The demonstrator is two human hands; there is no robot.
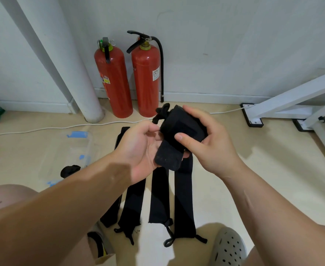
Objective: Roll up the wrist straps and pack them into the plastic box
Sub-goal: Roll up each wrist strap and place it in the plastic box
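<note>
A black wrist strap (179, 131), mostly wound into a roll, is held in the air between both hands. My right hand (211, 143) grips the roll, thumb across its front. My left hand (140, 148) sits palm up under the strap's loose end, thumb pinching the roll's left edge. Several flat black straps (158, 196) lie side by side on the floor below. A clear plastic box (69, 150) with blue clips stands on the floor to the left, and a rolled black strap (69, 170) shows inside it by my left forearm.
Two red fire extinguishers (131, 79) stand against the wall behind. A white pipe (75, 77) rises at the left, a white cable (42, 129) runs across the floor, and a white metal frame (284, 104) is at the right. My knees and a grey clog (228, 248) are near.
</note>
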